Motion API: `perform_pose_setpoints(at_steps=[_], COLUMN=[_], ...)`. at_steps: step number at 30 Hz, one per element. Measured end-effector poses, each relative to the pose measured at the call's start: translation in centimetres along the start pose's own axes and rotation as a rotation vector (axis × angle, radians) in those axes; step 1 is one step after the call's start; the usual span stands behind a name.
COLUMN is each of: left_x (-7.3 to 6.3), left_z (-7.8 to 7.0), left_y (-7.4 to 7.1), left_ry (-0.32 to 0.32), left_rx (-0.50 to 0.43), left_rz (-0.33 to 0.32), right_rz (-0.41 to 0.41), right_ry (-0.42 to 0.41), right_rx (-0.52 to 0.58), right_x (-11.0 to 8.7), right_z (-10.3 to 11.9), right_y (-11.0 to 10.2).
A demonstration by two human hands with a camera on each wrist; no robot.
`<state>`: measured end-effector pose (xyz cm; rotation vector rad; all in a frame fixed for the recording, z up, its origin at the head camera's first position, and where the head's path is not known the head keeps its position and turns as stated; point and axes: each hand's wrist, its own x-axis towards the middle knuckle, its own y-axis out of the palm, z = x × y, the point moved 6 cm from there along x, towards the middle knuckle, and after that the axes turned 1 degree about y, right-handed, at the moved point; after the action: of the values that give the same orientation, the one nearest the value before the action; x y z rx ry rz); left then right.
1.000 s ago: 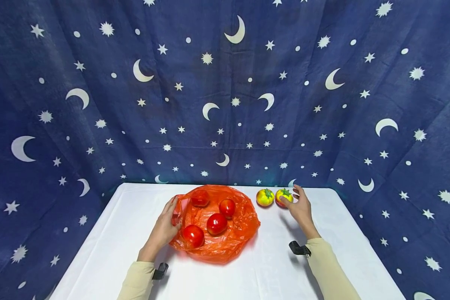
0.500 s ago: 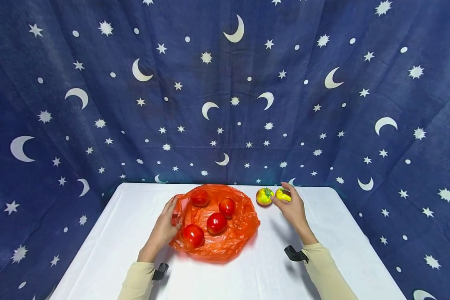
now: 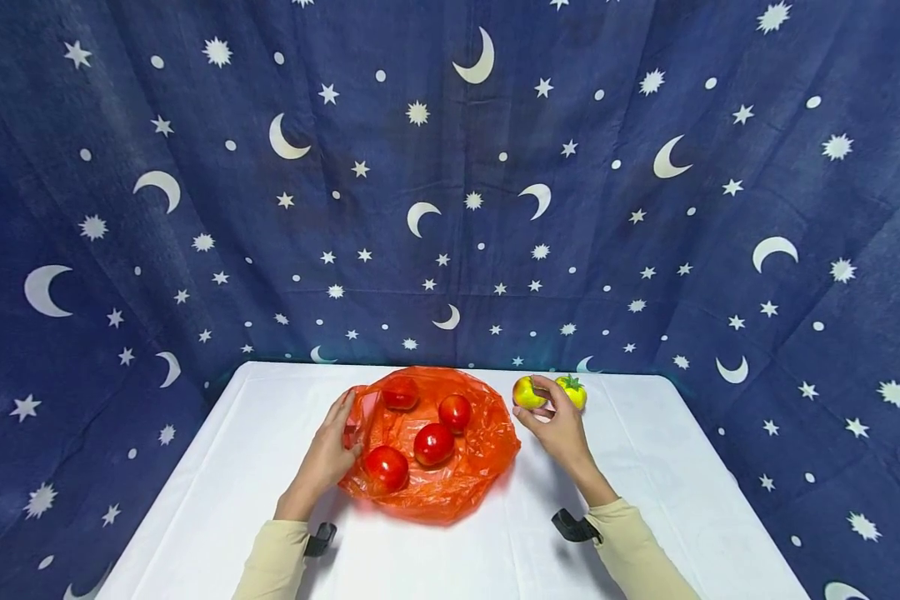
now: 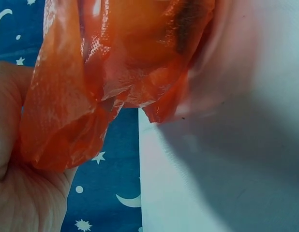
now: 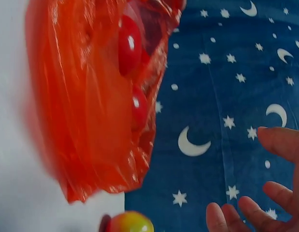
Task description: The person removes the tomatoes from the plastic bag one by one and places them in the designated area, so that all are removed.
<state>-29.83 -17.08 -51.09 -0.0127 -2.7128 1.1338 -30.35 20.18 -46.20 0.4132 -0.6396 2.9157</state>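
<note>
A thin, translucent red plastic bag (image 3: 480, 467) lies spread with its mouth up, and several red tomatoes (image 3: 433, 445) sit inside. At its left side my left hand (image 3: 328, 450) grips the rim; the left wrist view shows bag film (image 4: 67, 116) gathered against the palm. To the bag's right are two yellow-and-red tomatoes with green leafy tops. My right hand (image 3: 558, 425) is at the nearer yellow tomato (image 3: 527, 393), partly covering it. In the right wrist view the fingers (image 5: 280, 142) are spread, apart from that tomato (image 5: 132, 222). The other yellow tomato (image 3: 572, 392) stands just right of the hand.
Everything lies on a table with a white cloth (image 3: 195, 492). Behind and around it hangs a dark blue curtain (image 3: 375, 317) with moons and stars. Black wrist cameras are strapped over both sleeves.
My right hand has moved left from the farther-right yellow tomato to the left one. That right tomato shows more fully now. My left hand and the bag stay in place.
</note>
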Motion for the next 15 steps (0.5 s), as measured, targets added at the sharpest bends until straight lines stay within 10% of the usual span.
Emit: perform_pose_setpoints(at_steps=[15], left_x=[0.3], left_z=[-0.6], left_y=[-0.2], left_ry=[0.066], left_rx=[-0.004], left_rz=[-0.028], right_rz=[0.111], right_ry=[-0.076], right_rx=[-0.016], right_x=[-0.6], right_z=[1.9], right_y=[3.1])
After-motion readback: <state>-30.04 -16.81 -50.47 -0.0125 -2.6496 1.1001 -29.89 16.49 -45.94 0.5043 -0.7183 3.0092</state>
